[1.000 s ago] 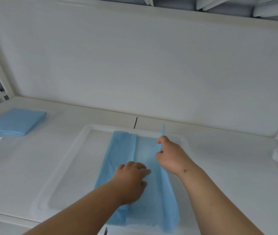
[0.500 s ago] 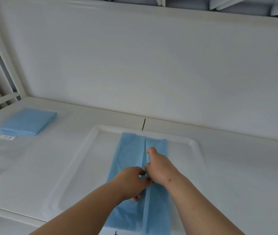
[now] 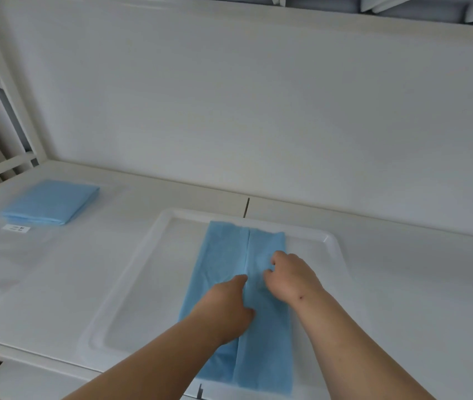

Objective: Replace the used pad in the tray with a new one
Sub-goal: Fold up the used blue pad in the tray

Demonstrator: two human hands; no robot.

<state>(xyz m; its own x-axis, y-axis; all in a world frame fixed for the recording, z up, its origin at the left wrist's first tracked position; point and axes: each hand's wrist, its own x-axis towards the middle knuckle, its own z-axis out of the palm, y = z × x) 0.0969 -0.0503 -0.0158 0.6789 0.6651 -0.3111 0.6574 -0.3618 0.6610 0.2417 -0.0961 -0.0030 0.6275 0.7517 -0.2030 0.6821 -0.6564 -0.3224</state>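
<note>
White pretty much everywhere here: white table (image 3: pixel 91 272), white back panel (image 3: pixel 258 111), and a shallow white tray (image 3: pixel 154 287) sitting on the table, which I'll use as the reference point. Off to the tray's far left there's a folded stack of blue pads (image 3: pixel 52 202) lying flat on the table, well apart from the tray, with a small white label (image 3: pixel 16 228) just in front of it. On the tray's right, at the picture's edge, some white object is mostly cut off, can't tell what it is. A thin dark seam (image 3: pixel 247 207) in the table runs just behind the tray's far rim.

Inside the tray, running lengthwise down the middle, is a blue pad (image 3: pixel 223 255), still folded into a long strip with a crease along its centre. Nothing stands between the hands and it.

The left hand (image 3: pixel 226 310) rests on the pad just left of the crease, fingers curled down against it, thumb pointing toward the crease. The right hand (image 3: pixel 290 275) is just right of the crease, fingers curled and seemingly pinching a bit of the pad's top layer, though the fingertips are tucked under so I can't be sure.

Both forearms cover the pad's near half, and the tray's near edge drops out of view.
</note>
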